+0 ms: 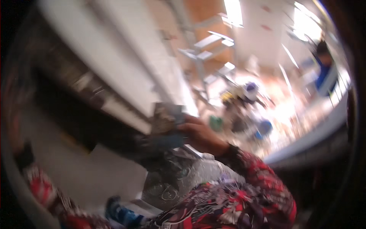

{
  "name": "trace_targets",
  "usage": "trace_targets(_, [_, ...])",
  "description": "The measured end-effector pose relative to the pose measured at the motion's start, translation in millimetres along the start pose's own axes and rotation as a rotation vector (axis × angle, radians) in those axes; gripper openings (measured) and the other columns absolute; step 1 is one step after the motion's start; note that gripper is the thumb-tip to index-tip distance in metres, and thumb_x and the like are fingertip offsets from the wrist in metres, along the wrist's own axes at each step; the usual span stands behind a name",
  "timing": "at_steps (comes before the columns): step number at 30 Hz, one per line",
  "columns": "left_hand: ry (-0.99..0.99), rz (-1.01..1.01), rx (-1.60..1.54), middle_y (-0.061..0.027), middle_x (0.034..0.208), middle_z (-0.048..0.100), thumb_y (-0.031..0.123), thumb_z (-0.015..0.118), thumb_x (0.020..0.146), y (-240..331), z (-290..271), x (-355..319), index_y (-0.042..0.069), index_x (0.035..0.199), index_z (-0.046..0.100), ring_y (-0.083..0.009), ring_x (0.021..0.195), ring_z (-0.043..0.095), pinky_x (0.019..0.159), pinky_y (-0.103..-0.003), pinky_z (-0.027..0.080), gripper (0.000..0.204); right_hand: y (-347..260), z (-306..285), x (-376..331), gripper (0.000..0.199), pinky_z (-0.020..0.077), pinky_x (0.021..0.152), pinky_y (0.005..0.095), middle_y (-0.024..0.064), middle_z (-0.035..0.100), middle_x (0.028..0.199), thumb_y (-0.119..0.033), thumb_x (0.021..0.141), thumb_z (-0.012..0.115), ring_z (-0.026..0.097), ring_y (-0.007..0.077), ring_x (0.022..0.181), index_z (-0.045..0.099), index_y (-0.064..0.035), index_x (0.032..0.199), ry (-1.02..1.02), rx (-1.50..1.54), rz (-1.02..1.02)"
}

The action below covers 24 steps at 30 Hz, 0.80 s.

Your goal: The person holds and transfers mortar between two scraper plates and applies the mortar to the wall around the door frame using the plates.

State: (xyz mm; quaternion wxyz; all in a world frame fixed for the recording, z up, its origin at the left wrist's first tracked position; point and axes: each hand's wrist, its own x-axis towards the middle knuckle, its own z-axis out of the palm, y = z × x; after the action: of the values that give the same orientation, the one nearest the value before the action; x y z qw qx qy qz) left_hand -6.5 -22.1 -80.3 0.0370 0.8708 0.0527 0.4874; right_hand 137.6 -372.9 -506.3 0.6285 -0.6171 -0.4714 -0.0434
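The picture is heavily motion-blurred. My right hand [200, 135] reaches out from a red flower-patterned sleeve and grips a flat grey object [167, 116] with a bluish part below it, held up against a white wall [126, 65]. Below the hand is a grey, smeared bucket-like container [171, 179]. My left arm shows only as a red patterned sleeve [40, 187] along the lower left rim; the hand itself is lost in the dark blur there.
A metal stepladder or scaffold [206, 57] stands beyond the wall. Blue and green containers [263, 128] and other clutter lie on the floor behind my hand. A person in blue [324, 74] stands at the far right. A pale ledge [312, 133] curves along the right.
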Motion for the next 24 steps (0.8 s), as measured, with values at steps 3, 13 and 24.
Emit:
trace_targets(3, [0.058, -0.018, 0.032, -0.0157, 0.106, 0.065, 0.034, 0.056, 0.094, 39, 55, -113, 0.003, 0.118, 0.063, -0.0263, 0.097, 0.062, 0.082, -0.039, 0.049, 0.04, 24, 6, -24, 0.043, 0.05, 0.085, 0.0398, 0.0143, 0.056, 0.108, -0.001, 0.073, 0.066, 0.057, 0.0294, 0.099, 0.056, -0.0034, 0.115, 0.032, 0.671, 0.359])
trace_targets(13, [-0.452, -0.274, -0.307, -0.0198, 0.081, 0.064, 0.015, 0.058, 0.095, 133, 271, -371, -0.012, 0.106, 0.06, -0.027, 0.07, 0.061, 0.066, -0.038, 0.049, 0.029, 52, -79, -158, 0.044, 0.058, 0.064, 0.0326, 0.0077, 0.059, 0.113, -0.002, 0.086, 0.048, 0.066, 0.0162, 0.084, 0.046, -0.0043, 0.13, 0.434, 0.827, 0.929])
trace_targets(24, [-0.851, -0.614, -0.762, -0.0113, 0.079, 0.063, 0.017, 0.058, 0.094, 164, 458, -460, -0.008, 0.099, 0.06, -0.0168, 0.063, 0.055, 0.04, -0.027, 0.04, 0.026, 69, -156, -202, 0.039, 0.0588, 0.069, 0.0316, 0.0053, 0.06, 0.102, -0.004, 0.089, 0.048, 0.066, 0.0149, 0.087, 0.047, -0.0047, 0.128, 0.837, 0.66, 1.026])
